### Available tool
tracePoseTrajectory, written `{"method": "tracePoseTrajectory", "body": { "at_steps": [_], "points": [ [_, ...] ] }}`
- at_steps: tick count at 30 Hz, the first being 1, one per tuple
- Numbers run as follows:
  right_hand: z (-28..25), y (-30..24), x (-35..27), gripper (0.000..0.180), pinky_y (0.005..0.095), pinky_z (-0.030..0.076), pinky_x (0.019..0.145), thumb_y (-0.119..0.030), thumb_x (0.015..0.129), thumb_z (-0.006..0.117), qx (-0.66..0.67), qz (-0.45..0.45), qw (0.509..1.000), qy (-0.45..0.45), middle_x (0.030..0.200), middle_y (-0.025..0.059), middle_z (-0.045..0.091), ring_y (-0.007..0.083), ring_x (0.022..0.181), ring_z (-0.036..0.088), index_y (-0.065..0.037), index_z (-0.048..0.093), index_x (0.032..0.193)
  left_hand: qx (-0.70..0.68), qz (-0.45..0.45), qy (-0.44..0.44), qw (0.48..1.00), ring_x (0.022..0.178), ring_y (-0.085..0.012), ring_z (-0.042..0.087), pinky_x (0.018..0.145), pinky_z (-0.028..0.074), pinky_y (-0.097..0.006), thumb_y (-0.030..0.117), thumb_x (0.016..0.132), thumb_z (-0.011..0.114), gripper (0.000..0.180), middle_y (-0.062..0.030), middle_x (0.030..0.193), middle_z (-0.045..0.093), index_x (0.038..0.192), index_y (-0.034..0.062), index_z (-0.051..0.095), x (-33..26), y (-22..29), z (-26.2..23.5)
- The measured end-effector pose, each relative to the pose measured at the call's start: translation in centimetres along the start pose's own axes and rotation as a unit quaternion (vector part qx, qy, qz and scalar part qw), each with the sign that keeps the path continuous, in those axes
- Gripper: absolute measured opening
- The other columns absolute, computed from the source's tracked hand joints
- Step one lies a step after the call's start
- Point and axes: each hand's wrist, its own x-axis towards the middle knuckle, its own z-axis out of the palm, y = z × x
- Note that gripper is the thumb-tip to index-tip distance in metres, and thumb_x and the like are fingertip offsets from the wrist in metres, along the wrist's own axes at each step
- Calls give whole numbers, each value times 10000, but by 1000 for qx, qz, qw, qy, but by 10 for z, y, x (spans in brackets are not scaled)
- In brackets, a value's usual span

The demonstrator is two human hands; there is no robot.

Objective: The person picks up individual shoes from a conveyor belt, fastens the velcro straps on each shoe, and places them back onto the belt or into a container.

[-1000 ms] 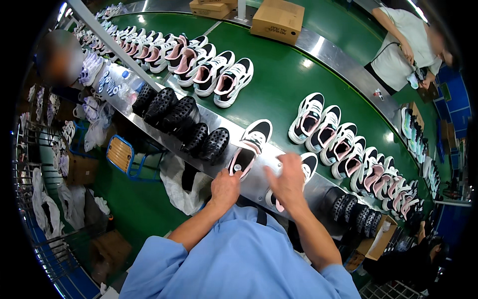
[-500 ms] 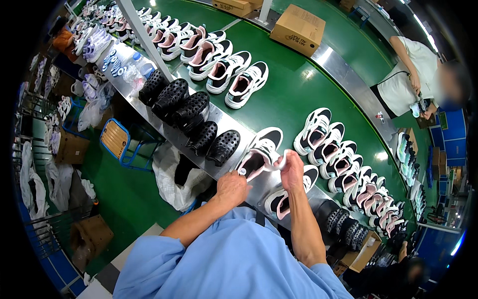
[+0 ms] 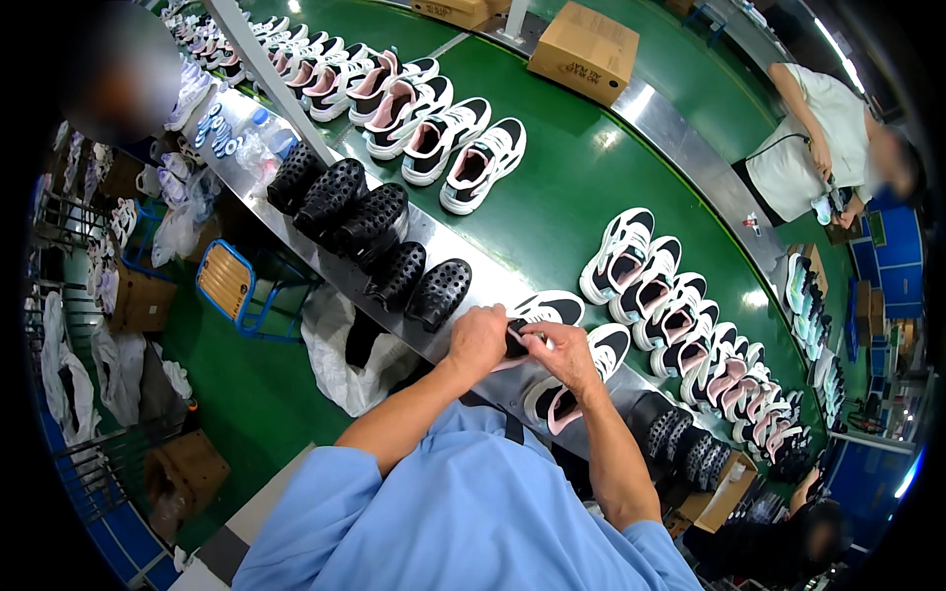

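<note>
Low on the bench before me lies a white, black and pink sneaker (image 3: 552, 307), its toe pointing right and away. My left hand (image 3: 480, 340) is closed on its heel end, hiding most of that part. At the shoe's opening my right hand (image 3: 562, 357) makes a pinch, close to the left fingers. A bit of white shows at the right fingertips, too small to name. A matching sneaker (image 3: 608, 347) stands just right of my right hand, partly behind the wrist.
Black perforated shoe forms (image 3: 439, 294) line the metal bench (image 3: 325, 246) to the left; more (image 3: 680, 443) sit at right. Sneaker rows (image 3: 631, 251) stand on the green conveyor belt (image 3: 552, 197). A cardboard box (image 3: 583, 54) and a co-worker (image 3: 818, 148) are beyond. A blue-framed stool (image 3: 229, 281) stands left.
The sneaker in my hands has turned, its toe swinging right and lower. My right hand has come down and left to its opening; my left has moved up and right. Another person's head appears upper left.
</note>
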Motion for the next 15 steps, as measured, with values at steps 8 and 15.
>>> {"method": "tracePoseTrajectory", "body": {
  "at_steps": [8,15],
  "points": [
    [20,-6,13,308,401,556,752,-316,908,775,-36,9,999,-6,844,155,723,265,782,703,-92,745,1118,-86,-73,-32,993,830,-456,689,767,551,-540,148,936,682,222,-228,860,706,1137,59,711,2,-1,-23],
    [11,31,-4,289,259,445,667,-290,1014,725,263,118,946,152,859,-9,658,76,749,541,-5,705,1059,47,290,-40,955,1065,-294,587,863,470,-417,117,827,718,221,-63,1153,654,1044,93,750,-11,32,-60]
  ]
}}
